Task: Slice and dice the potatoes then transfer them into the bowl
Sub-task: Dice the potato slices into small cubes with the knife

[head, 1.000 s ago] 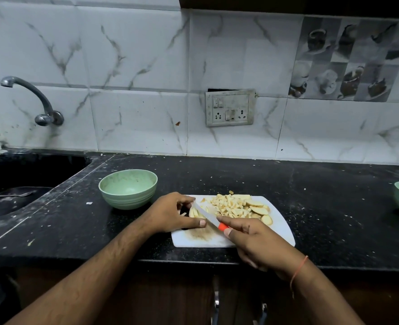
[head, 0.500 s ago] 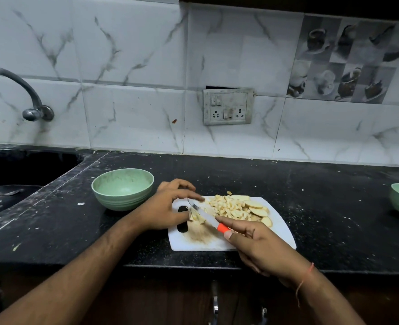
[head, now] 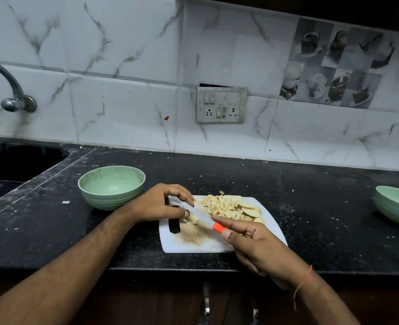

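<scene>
Now that my left hand has slid back, pinching the last potato pieces, my right hand grips the orange-handled knife across them. Dicing's nearly done; the diced pile waits at two o'clock on the board, the green bowl empty at ten.

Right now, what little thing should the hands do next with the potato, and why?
Probably press the knife down through the small potato piece that the left hand steadies. The right hand already holds the blade over it, it looks bigger than the diced pile on the cutting board, and the green bowl has no potato yet.
</scene>
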Motion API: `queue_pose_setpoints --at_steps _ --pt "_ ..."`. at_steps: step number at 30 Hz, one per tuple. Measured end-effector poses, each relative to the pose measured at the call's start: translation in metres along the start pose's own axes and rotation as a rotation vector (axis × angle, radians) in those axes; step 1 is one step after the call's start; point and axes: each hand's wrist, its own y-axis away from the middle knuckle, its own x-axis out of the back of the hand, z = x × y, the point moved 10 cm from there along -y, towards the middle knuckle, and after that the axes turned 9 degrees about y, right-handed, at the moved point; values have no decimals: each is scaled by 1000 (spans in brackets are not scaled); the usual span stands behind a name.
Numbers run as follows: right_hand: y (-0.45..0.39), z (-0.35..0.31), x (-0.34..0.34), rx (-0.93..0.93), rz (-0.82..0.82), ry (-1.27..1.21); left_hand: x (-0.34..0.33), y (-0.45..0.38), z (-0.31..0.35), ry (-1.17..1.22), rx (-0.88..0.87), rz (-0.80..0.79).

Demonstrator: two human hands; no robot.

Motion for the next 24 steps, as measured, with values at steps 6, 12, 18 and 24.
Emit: queue_pose_setpoints --at_steps 6,12,18,24 --pt "-3 6 3 6 8 -46 1 0 0 41 5 67" --pt "-3 11 6 -9 27 -66 10 3 16 -175 -215 167" --pt "-2 8 5 11 28 -94 14 -1 -9 -126 -16 193" --pt "-2 9 10 18 115 -102 28 8 -9 -310 48 232"
